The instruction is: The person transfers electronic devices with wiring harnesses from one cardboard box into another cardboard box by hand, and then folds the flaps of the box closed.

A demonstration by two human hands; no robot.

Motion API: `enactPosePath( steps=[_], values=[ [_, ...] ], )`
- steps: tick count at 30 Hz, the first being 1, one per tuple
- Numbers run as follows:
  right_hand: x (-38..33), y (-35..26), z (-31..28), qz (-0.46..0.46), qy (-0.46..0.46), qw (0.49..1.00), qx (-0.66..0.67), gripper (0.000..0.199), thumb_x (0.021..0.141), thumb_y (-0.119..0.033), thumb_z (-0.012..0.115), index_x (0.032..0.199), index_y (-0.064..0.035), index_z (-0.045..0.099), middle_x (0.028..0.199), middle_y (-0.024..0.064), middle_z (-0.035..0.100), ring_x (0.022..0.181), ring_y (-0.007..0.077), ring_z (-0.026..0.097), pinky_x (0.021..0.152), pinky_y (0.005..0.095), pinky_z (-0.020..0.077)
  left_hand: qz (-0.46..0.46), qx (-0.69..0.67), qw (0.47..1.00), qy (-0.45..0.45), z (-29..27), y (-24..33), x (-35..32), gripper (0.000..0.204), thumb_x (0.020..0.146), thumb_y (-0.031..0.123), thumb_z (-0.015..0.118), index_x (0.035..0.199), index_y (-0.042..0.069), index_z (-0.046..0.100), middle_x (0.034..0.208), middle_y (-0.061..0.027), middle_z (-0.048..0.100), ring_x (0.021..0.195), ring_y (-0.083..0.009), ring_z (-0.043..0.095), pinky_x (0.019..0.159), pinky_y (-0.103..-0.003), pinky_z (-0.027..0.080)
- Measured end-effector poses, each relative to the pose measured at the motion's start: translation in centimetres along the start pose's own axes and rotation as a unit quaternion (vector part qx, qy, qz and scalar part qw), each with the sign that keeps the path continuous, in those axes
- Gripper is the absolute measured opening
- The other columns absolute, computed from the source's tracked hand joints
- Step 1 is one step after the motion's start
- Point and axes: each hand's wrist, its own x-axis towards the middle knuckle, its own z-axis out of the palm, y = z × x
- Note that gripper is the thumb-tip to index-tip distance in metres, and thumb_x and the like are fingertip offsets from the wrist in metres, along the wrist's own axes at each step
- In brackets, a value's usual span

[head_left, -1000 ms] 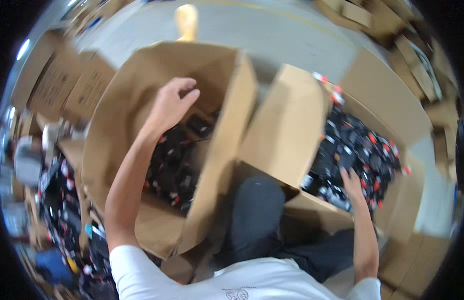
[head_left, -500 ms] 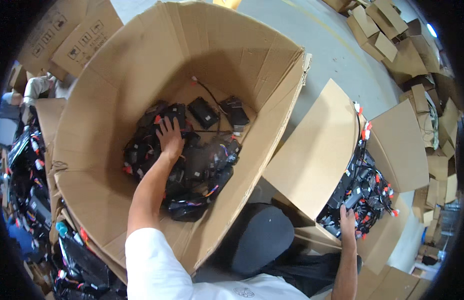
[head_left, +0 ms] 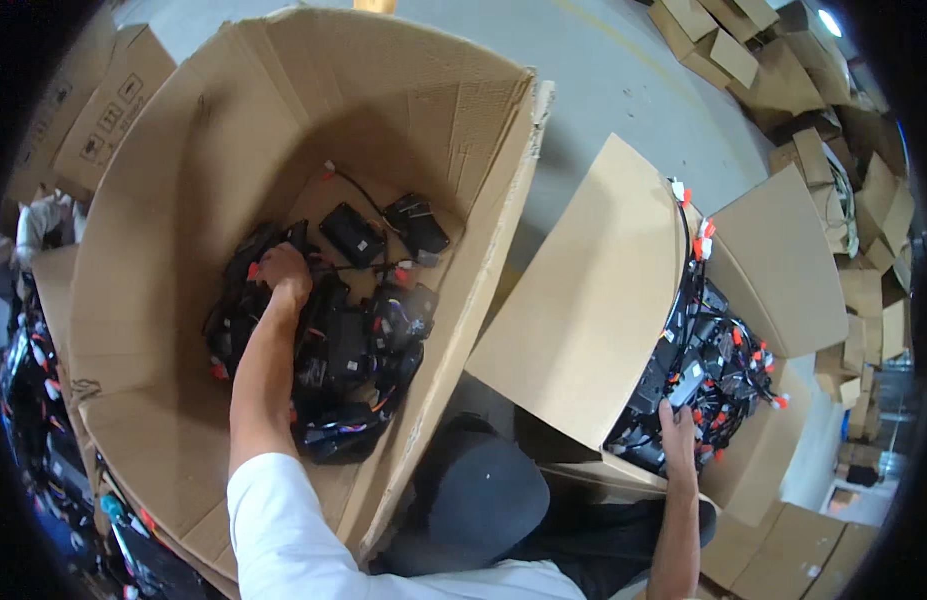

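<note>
Inside the large cardboard box point(head_left: 144, 350) on the left lies a heap of black plastic modules point(head_left: 336, 350) with coloured leads. My left hand point(head_left: 287, 272) is on the heap's far left part, fingers curled closed beside a red connector point(head_left: 254, 271). What they grip is hidden beneath the hand. My right hand point(head_left: 678, 436) reaches into the smaller carton point(head_left: 574, 320) on the right, its fingers stretched and slightly apart. Their tips are at a grey-faced module point(head_left: 688, 383) on a pile of black modules and cables point(head_left: 724, 350) with red and white connectors.
A dark rounded surface point(head_left: 489, 495) stands between the two boxes, near my body. More black modules point(head_left: 44, 420) are heaped at the far left. Several open cartons point(head_left: 784, 80) are stacked along the right, beyond the grey floor point(head_left: 604, 90).
My left hand has gone from spread over the modules to curled closed among them. My right fingertips have moved to the grey-faced module. The whole view has shifted, boxes appearing further left.
</note>
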Motion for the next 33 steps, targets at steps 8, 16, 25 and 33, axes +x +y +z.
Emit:
enactPosePath(
  steps=[8, 16, 25, 33],
  values=[
    [1.0, 3.2, -2.8, -0.037, 0.036, 0.998, 0.046, 0.056, 0.116, -0.048, 0.079, 0.126, 0.0056, 0.066, 0.108, 0.0107, 0.075, 0.095, 0.0192, 0.068, 0.087, 0.0381, 0.0578, 0.196, -0.323, 0.910, -0.171, -6.1, -4.6, -7.2, 0.062, 0.101, 0.020, 0.085, 0.159, 0.006, 0.068, 0.143, -0.0189, 0.080, 0.130, -0.0346, 0.080, 0.111, -0.051, 0.065],
    [-15.7, -22.2, -8.0, -0.307, 0.001, 0.927, 0.216, 0.047, 0.105, -0.007, 0.082, 0.149, 0.0035, 0.072, 0.157, 0.0250, 0.071, 0.146, 0.0428, 0.069, 0.124, 0.0517, 0.0552, 0.211, -0.704, 0.580, -0.352, -30.7, -24.2, -31.3, 0.054, 0.101, 0.018, 0.087, 0.148, -0.002, 0.073, 0.133, -0.0128, 0.084, 0.115, -0.0226, 0.083, 0.108, -0.041, 0.066],
    [-29.7, -39.6, -8.0, -0.780, 0.067, 0.613, 0.106, 0.056, 0.098, -0.013, 0.078, 0.152, -0.0013, 0.072, 0.163, 0.0229, 0.068, 0.155, 0.0389, 0.064, 0.128, 0.0565, 0.0534, 0.271, -0.700, 0.588, -0.301, -41.2, -24.5, -55.1, 0.055, 0.107, 0.017, 0.084, 0.155, -0.002, 0.068, 0.137, -0.0101, 0.082, 0.118, -0.0190, 0.082, 0.106, -0.037, 0.067],
    [-25.7, -32.7, -17.1, -0.487, -0.206, 0.776, 0.343, 0.054, 0.097, -0.021, 0.093, 0.138, 0.0073, 0.073, 0.118, 0.0123, 0.085, 0.101, 0.0287, 0.085, 0.096, 0.0434, 0.0677, 0.315, -0.740, 0.581, -0.125, -39.9, -23.5, -57.9, 0.038, 0.117, 0.022, 0.078, 0.145, -0.002, 0.071, 0.116, -0.0060, 0.083, 0.095, -0.0149, 0.081, 0.088, -0.031, 0.067]
  ],
)
